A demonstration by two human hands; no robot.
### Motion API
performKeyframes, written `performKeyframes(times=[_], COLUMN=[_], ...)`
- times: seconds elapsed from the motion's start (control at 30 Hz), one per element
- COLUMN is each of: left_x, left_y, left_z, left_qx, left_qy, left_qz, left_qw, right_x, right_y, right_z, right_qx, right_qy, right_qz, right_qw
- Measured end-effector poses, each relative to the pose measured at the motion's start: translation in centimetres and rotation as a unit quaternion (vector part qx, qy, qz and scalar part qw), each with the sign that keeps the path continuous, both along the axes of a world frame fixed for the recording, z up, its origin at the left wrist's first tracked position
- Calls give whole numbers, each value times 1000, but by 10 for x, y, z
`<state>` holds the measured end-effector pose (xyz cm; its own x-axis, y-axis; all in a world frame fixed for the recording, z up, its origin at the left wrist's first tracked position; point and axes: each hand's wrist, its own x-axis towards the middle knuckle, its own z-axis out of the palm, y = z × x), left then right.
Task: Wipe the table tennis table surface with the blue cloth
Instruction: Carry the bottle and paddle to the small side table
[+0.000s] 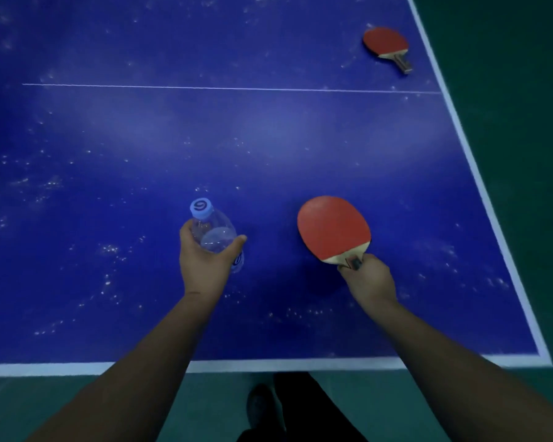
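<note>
The blue worktop [268,138] fills most of the view, edged with a white border along its near side and its right side, and crossed by a thin white line running left to right in the far part. Pale specks and smudges are scattered over the surface, thicker toward the left and along the near part. The left hand [201,260] is curled round a clear plastic bottle [214,234] with a light blue cap, fingers on its left side and thumb on its right, the bottle tilted with the cap pointing away from the person; whether its base touches the surface cannot be told. To the right of it, well apart, the right hand [371,279] grips the handle of a red-faced paddle [332,231], whose blade lies flat-on toward the camera just above or on the surface, a dark shadow beneath it. A second red paddle [387,43] lies on its own at the far right, close to the white side border, its handle pointing toward the near right. The blue cloth is not visible anywhere in this view. Beyond the worktop's right edge and below its near edge lies a dark green floor [508,90], where a dark shoe [262,406] and a dark trouser leg show between the two forearms.
</note>
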<state>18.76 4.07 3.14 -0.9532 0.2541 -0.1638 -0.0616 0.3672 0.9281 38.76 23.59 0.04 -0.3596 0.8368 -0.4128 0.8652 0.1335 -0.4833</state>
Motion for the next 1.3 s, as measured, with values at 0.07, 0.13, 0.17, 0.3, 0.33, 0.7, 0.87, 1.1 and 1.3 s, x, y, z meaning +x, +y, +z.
performKeyframes(times=[0.07, 0.13, 0.17, 0.3, 0.33, 0.7, 0.87, 1.1, 1.3], left_x=[24, 50, 64, 122, 137, 324, 403, 436, 407], left_y=[4, 9, 11, 30, 38, 177, 247, 329, 415], left_z=[1, 3, 4, 13, 16, 27, 23, 29, 7], left_qx=[7, 10, 7, 3, 2, -15, -15, -1, 33], left_qy=[-5, -11, -14, -29, -30, -21, -34, -27, -40], left_qz=[-28, -62, -78, -118, -127, -144, -82, -36, 49], left_qw=[1000, 998, 997, 993, 992, 989, 996, 999, 997], right_x=[34, 69, 86, 152, 167, 343, 406, 421, 377], right_y=[-8, -15, -18, -19, -16, 109, 185, 293, 406], right_z=[3, 8, 11, 25, 29, 57, 62, 62, 46], right_qx=[5, 7, 7, 7, 9, 5, -4, -18, -9], right_qy=[-20, -34, -39, -43, -39, 3, 10, 7, 10], right_qz=[-6, -25, -34, -53, -58, -70, -33, 22, 109], right_qw=[1000, 999, 999, 998, 998, 998, 999, 1000, 994])
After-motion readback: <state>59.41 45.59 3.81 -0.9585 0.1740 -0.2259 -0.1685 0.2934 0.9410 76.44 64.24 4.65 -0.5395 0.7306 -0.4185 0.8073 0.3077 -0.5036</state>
